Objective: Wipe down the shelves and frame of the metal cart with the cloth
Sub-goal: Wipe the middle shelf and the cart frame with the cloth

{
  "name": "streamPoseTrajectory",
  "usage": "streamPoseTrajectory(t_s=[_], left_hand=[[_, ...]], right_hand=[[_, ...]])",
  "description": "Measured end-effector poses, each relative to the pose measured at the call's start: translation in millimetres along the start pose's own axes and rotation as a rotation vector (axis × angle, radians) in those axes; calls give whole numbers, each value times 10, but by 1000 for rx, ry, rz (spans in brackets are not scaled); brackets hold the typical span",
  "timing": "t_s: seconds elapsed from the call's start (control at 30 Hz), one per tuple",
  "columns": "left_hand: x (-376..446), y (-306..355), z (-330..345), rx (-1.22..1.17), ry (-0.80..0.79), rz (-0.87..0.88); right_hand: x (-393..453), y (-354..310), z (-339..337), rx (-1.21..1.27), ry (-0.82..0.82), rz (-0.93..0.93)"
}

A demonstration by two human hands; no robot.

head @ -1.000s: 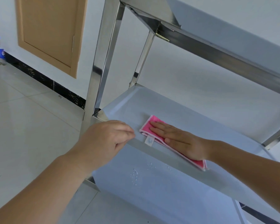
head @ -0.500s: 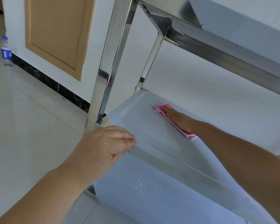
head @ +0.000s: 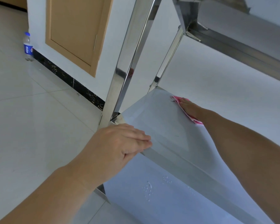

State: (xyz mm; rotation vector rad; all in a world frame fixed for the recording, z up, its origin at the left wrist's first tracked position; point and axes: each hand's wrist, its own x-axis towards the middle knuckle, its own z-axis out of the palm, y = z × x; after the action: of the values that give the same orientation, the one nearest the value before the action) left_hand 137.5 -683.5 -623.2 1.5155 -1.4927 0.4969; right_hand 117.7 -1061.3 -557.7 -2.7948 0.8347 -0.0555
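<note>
**Pink cloth pressed at the far side of the middle shelf**

The right hand [head: 188, 107] reaches across the flat, pale grey middle shelf [head: 165, 126] of the shiny stainless-steel cart and lies flat on the folded pink cloth with a white edge [head: 176, 99]. Its grip is spread: the fingers are straight and press the cloth down onto the shelf rather than curling round it. The cloth sits near the shelf's far edge, close to the rear upright post [head: 168, 57]; one pink corner shows ahead of the fingertips and another strip shows behind the wrist.

The left hand [head: 120, 143] rests on the near front rim of the same shelf, just beside the square, mirror-bright front corner post [head: 128, 62]. Its fingers lie close together and nearly straight over the top of the rim, with the thumb tucked below the edge; how firmly it clasps the rim cannot be told.

Above, the metal rail of the upper shelf [head: 241, 46] runs off to the right. Below, the bottom shelf [head: 136, 199] carries a scatter of small water droplets [head: 149, 188].

The cart stands on a light tiled floor [head: 31, 118] against a white wall with a dark speckled skirting strip [head: 68, 78]. A tan wooden cabinet door [head: 74, 29] is set in the wall, and a clear plastic bottle with a blue label [head: 27, 46] stands upright on the floor by the skirting.
</note>
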Motion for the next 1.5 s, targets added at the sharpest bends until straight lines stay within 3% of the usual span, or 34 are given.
streamPoseTrajectory(t_s=[0.23,0.4,0.73,1.17,1.5], left_hand=[[-8,26,-4,1,-1,-20],[-5,55,-17,8,-11,-39],[-11,108,-59,8,-41,-74],[16,146,-57,7,-35,-92],[48,62,-74,-43,-42,-99]], right_hand=[[-183,-184,75,207,-40,-48],[-598,-445,155,-62,-135,-224],[-1780,-964,284,-66,-164,-604],[-1588,-833,229,-29,-240,-591],[-661,-506,141,-50,-143,-225]])
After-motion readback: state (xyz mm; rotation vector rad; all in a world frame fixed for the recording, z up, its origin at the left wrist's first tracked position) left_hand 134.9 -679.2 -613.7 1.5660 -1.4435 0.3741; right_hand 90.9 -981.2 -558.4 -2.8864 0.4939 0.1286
